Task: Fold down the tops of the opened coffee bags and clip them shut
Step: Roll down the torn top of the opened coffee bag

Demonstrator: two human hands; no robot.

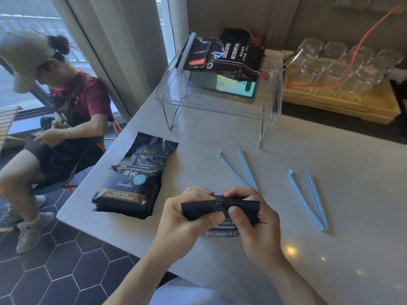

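Both hands closed on one black coffee bag [220,208] near the 6 o'clock edge of the white table [330,249]: left hand [187,219] pinching the folded-over top at its left end, thumb on the near face; right hand [248,219] pinching the right end, thumb pressed on the front, fingers curled over the fold. Bag body mostly hidden beneath the hands, only a strip of white lettering showing below the thumbs. At 10 o'clock from the hands, a second coffee bag [134,179] lying flat on the table, label up, torn top unfolded and pointing to 12 o'clock. Just beyond the right hand at 12 o'clock, an open blue clip [240,168] spread in a V, its hinge end hidden behind the fingers. Another open blue clip [308,199] at 2 o'clock, well apart from the hands, hinge toward 5 o'clock. Farther off at 12 o'clock, a clear acrylic stand [220,106] carrying more dark coffee bags [224,56], one with a clip across its end. At 9 o'clock, off the table, a seated person [66,119] in a cap.
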